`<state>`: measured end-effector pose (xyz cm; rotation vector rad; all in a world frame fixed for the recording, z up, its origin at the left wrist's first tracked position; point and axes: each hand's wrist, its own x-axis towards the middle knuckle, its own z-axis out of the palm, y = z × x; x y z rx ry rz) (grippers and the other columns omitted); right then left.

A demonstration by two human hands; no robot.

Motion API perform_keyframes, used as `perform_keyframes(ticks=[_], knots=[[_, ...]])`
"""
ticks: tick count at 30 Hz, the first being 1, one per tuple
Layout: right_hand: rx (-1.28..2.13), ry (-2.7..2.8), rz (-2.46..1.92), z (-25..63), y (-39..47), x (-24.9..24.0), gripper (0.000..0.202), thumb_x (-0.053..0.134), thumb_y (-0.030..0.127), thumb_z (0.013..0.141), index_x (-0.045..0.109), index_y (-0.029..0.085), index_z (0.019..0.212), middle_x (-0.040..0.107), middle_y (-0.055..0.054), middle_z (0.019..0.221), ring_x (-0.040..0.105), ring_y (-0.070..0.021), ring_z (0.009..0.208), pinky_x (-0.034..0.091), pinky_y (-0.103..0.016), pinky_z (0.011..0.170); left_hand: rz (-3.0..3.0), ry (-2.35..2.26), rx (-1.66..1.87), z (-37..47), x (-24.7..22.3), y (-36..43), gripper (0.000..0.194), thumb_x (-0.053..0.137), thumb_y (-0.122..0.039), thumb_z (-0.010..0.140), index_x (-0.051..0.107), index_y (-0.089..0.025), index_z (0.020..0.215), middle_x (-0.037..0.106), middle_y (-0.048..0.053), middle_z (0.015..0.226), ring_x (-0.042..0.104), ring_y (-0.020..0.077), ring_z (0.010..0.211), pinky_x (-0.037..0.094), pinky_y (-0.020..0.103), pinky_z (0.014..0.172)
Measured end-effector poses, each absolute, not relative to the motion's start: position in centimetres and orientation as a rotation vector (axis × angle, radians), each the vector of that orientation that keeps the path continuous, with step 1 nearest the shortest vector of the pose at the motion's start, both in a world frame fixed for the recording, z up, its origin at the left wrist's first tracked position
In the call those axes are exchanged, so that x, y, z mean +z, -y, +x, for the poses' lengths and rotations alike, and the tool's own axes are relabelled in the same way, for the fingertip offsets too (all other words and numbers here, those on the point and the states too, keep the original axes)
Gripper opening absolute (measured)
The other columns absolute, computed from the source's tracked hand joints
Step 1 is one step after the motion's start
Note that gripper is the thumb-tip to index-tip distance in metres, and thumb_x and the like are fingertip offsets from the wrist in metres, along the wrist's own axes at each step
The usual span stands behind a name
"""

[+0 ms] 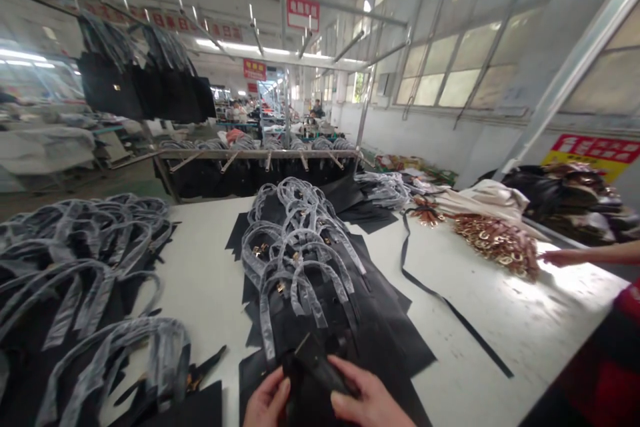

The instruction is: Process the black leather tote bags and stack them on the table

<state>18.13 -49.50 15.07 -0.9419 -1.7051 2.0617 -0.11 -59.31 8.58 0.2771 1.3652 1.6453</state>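
Note:
Low in the middle of the view, my left hand (267,400) and my right hand (369,395) grip a black leather-like piece (311,377) from both sides, thumbs on top. Part of it stands folded up between them; its lower part runs out of the frame. Just beyond lies a stack of flat black bag panels (385,307). Curved handles (305,233) wrapped in clear plastic rest on that stack, with small gold-coloured metal fittings (280,287) among them.
More wrapped handles (100,247) and black panels cover the table's left side. To the right are a black strap (450,307) and brown straps with gold buckles (500,243). Another person's hand (563,257) touches those straps. A metal rack (260,155) stands behind the table; black bags (145,87) hang at upper left.

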Motion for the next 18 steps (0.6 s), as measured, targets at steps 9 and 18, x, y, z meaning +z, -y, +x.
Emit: perform_keyframes(ticks=[9,18], knots=[[1.799,1.471,-1.293,27.6,47.6,14.7,0.083,0.065,0.057,0.075,0.037,0.017,0.141,0.063,0.000,0.074,0.053,-0.0112,0.042,0.041,-0.023,0.041,0.594,-1.215,1.659,-5.4,23.4,56.6,0.055,0.082,-0.043,0.061,0.070,-0.014,0.106,0.074,0.009,0.089,0.069,0.0269,0.085,0.054,0.034,0.079],[1.595,1.181,-1.575,35.8,49.0,12.7,0.085,0.070,0.060,0.072,0.038,0.020,0.140,0.060,0.003,0.068,0.053,-0.0134,0.044,0.043,-0.024,0.039,1.059,-1.232,1.150,6.4,16.8,48.1,0.032,0.056,-0.029,0.085,0.067,-0.014,0.111,0.072,0.009,0.099,0.066,0.0206,0.088,0.050,0.033,0.082]])
